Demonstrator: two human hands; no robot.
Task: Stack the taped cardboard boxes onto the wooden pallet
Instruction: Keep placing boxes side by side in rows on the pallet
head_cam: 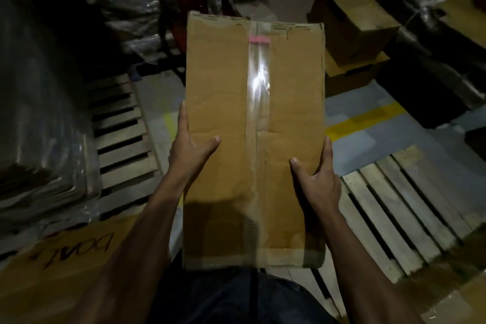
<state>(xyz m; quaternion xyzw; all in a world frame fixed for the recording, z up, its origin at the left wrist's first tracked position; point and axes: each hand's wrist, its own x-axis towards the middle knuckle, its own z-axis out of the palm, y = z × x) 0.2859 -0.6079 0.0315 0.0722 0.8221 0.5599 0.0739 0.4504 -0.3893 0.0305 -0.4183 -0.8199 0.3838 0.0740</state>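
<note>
Grip: left hand (190, 144) and right hand (319, 175) clamp taped cardboard box (253, 139) by opposite long sides, thumbs on top. Box airborne, mid-carry. Wooden pallet (399, 205) lies bare right of grip; likely next: swing right, lower flat.

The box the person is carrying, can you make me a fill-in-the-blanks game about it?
1. The cardboard box is held by ____ hands, the left hand and the right hand.
2. A strip of clear tape runs along the box's top, with a small ____ mark near its far end.
3. To the person's right, low down, lies a ____ pallet with bare slats.

Missing words: two; pink; wooden
</note>
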